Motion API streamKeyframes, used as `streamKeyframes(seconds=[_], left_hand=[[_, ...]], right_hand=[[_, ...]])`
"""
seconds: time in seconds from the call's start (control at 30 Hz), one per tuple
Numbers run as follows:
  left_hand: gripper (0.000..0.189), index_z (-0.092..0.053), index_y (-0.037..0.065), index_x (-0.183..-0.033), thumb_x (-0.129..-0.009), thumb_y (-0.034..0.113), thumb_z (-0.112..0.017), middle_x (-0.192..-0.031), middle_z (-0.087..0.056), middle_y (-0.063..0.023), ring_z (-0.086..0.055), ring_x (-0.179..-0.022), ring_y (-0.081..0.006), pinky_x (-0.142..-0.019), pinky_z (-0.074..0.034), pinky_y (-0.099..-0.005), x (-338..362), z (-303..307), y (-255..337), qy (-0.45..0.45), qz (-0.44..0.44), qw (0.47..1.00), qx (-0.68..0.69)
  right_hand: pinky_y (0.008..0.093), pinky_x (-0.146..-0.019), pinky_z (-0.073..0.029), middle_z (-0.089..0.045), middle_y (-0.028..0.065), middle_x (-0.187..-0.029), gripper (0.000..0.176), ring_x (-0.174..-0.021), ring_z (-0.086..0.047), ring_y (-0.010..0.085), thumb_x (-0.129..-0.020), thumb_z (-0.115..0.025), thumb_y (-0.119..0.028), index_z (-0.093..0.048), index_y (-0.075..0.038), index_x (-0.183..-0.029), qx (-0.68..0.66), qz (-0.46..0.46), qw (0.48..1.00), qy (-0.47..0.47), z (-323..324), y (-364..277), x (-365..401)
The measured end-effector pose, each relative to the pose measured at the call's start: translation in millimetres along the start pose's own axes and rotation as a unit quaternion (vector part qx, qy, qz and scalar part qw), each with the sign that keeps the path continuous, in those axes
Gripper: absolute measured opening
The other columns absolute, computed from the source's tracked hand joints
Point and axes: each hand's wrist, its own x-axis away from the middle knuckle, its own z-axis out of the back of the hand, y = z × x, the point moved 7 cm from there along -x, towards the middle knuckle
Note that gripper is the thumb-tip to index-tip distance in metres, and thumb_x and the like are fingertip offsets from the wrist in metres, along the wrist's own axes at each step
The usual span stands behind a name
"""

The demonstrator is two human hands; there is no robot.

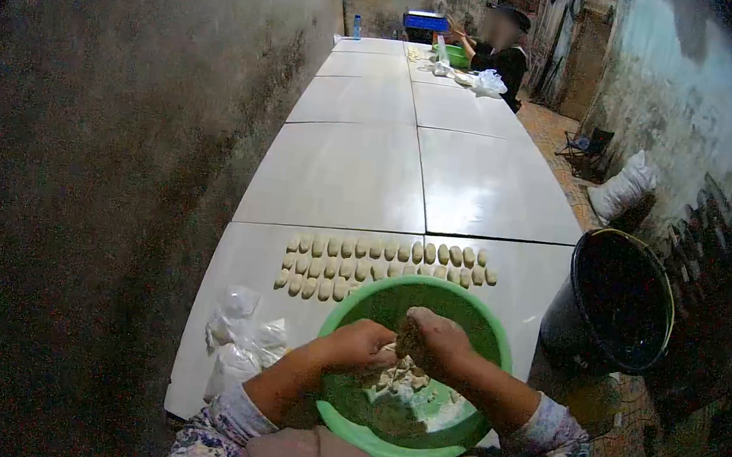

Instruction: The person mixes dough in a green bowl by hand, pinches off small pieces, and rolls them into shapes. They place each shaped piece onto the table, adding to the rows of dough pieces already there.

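A green basin (499,370) stands at the table's near edge, in front of my body. Inside it lie crumbly pieces of pale dough (403,379) and loose white flour (444,413). My left hand (360,345) is over the basin's left half, its fingers closed on a bit of the dough. Close beside it, my right hand (433,337) is curled with the fingertips pointing down; whatever it grips is hidden. Just beyond the basin, small oval dough pieces (375,249) lie in rows on the white table (345,176).
Clear plastic bags (236,354) with white contents lie left of the basin. A large black bucket (556,304) stands off the table's right side. At the far end, another person (503,59) works near a green bowl (452,55) and a blue crate (426,21). A wall (148,159) runs along the left.
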Motion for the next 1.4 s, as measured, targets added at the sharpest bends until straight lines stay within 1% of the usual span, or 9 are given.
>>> streamKeyframes(seconds=[0.13, 0.2, 0.27, 0.6, 0.8, 0.93, 1.03, 1.27, 1.4], left_hand=[[0.036, -0.059, -0.003, -0.1, -0.076, 0.025, -0.06, -0.081, -0.062, -0.0204, -0.059, -0.07, -0.0313, -0.066, -0.047, -0.0389, 1, -3, 15, -0.023, -0.096, 0.995, 0.028], [0.041, -0.059, -0.005, -0.101, -0.076, 0.026, -0.06, -0.08, -0.063, -0.0203, -0.06, -0.069, -0.0272, -0.066, -0.047, -0.038, 9, -18, 16, -0.139, 0.027, 0.979, 0.149], [0.04, -0.059, -0.006, -0.1, -0.077, 0.027, -0.059, -0.079, -0.063, -0.0195, -0.059, -0.068, -0.0234, -0.065, -0.047, -0.037, 14, -26, 15, -0.208, 0.079, 0.973, 0.068], [0.038, -0.06, -0.002, -0.1, -0.081, 0.031, -0.061, -0.087, -0.064, -0.0171, -0.061, -0.076, -0.0226, -0.068, -0.047, -0.0348, 2, -15, -1, -0.05, 0.01, 0.997, 0.059], [0.034, -0.057, -0.001, -0.106, -0.085, 0.026, -0.057, -0.093, -0.063, -0.0164, -0.061, -0.083, -0.025, -0.075, -0.048, -0.0349, 1, 8, 1, 0.033, 0.066, 0.994, 0.08], [0.033, -0.057, 0.002, -0.108, -0.086, 0.027, -0.057, -0.102, -0.062, -0.017, -0.059, -0.096, -0.0265, -0.083, -0.045, -0.0372, 1, 8, -1, 0.025, 0.077, 0.996, 0.049], [0.032, -0.058, 0.004, -0.107, -0.086, 0.027, -0.056, -0.102, -0.062, -0.017, -0.059, -0.095, -0.0264, -0.083, -0.046, -0.0375, -1, 4, -7, 0.019, 0.081, 0.995, 0.057], [0.03, -0.055, 0.005, -0.111, -0.087, 0.022, -0.054, -0.103, -0.062, -0.0154, -0.058, -0.095, -0.0228, -0.085, -0.044, -0.0371, -2, 4, -3, -0.007, 0.095, 0.994, 0.052], [0.033, -0.051, 0.004, -0.117, -0.088, 0.02, -0.051, -0.11, -0.059, -0.0121, -0.055, -0.1, -0.0204, -0.089, -0.042, -0.0361, 0, 6, -5, 0.018, 0.061, 0.991, 0.12]], right_hand=[[0.0444, -0.066, -0.045, -0.055, 0.0196, -0.089, 0.026, -0.083, -0.056, 0.0384, -0.076, -0.06, -0.008, -0.049, -0.002, -0.099, 0.02, 0.011, 0.996, 0.082, 10, 15, -3], [0.0433, -0.067, -0.046, -0.055, 0.0193, -0.089, 0.027, -0.084, -0.056, 0.0377, -0.076, -0.059, -0.005, -0.049, -0.002, -0.101, 0.037, 0.03, 0.988, 0.149, 23, 28, -4], [0.0402, -0.068, -0.047, -0.056, 0.0184, -0.09, 0.03, -0.085, -0.057, 0.0347, -0.074, -0.059, 0.002, -0.051, -0.002, -0.103, -0.385, -0.086, 0.912, 0.112, 16, 62, -14], [0.0326, -0.075, -0.044, -0.056, 0.0152, -0.091, 0.028, -0.084, -0.056, 0.0284, -0.071, -0.059, 0.003, -0.054, -0.001, -0.098, -0.144, 0.101, 0.981, 0.084, 6, 39, -14], [0.0301, -0.077, -0.043, -0.055, 0.0126, -0.093, 0.028, -0.085, -0.054, 0.0205, -0.074, -0.063, -0.002, -0.053, -0.001, -0.1, -0.168, 0.096, 0.98, 0.056, -3, 47, -14], [0.0292, -0.075, -0.044, -0.058, 0.0101, -0.093, 0.025, -0.084, -0.054, 0.0159, -0.077, -0.062, -0.003, -0.054, -0.002, -0.1, -0.463, -0.091, 0.88, -0.048, -10, 42, -13], [0.0307, -0.072, -0.045, -0.061, 0.0099, -0.085, 0.018, -0.078, -0.057, 0.0181, -0.081, -0.058, -0.008, -0.055, -0.002, -0.098, -0.207, 0.071, 0.975, -0.029, 0, 29, -15], [0.0381, -0.072, -0.047, -0.06, 0.0148, -0.088, 0.023, -0.085, -0.06, 0.0254, -0.083, -0.056, -0.019, -0.052, -0.003, -0.1, -0.028, 0.024, 0.998, -0.057, 0, 24, -11], [0.0348, -0.096, -0.038, -0.048, 0.0177, -0.123, 0.049, -0.116, -0.047, 0.026, -0.085, -0.058, -0.026, -0.039, 0.001, -0.12, -0.225, 0.152, 0.959, -0.086, 11, 0, -7]])
